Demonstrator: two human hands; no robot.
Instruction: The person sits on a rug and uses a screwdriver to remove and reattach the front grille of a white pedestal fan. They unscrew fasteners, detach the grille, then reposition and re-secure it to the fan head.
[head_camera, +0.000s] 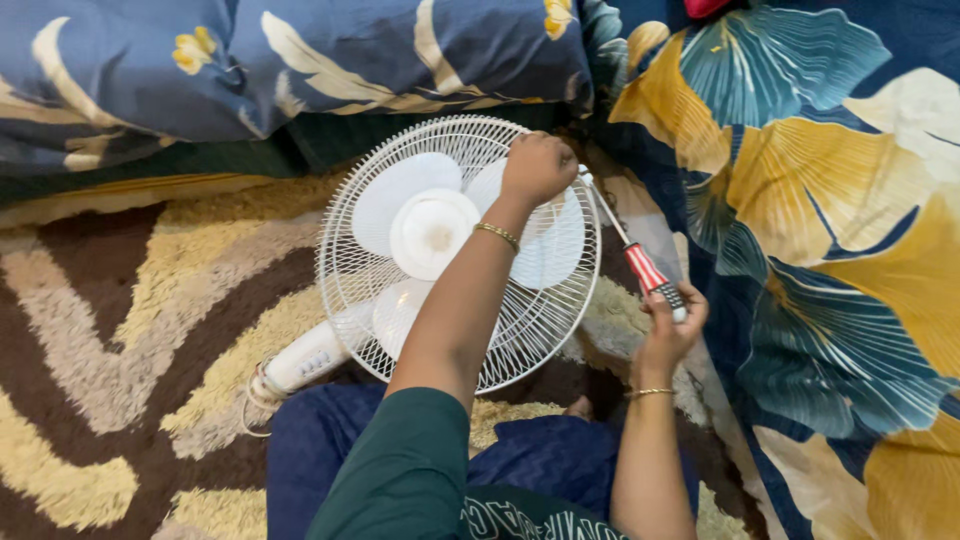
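- Two floral bedcovers (830, 230) hem me in, top and right, over a brown-and-cream shag rug (120, 330).
- White fan (455, 250) lies face-up on that rug, before my knees.
- My left hand (537, 168) is closed on its grille rim.
- My right hand (670, 325) is clamped around a red-and-white striped screwdriver (640, 262), tip at the rim.

A white fan (455, 250) lies at the middle of the frame on a brown and cream rug (130, 330). The left hand (537, 167) grips the grille's upper right rim. The right hand (668, 325) holds a red-handled screwdriver (640, 262), tip at that rim. Floral bedding (820, 200) fills the right.
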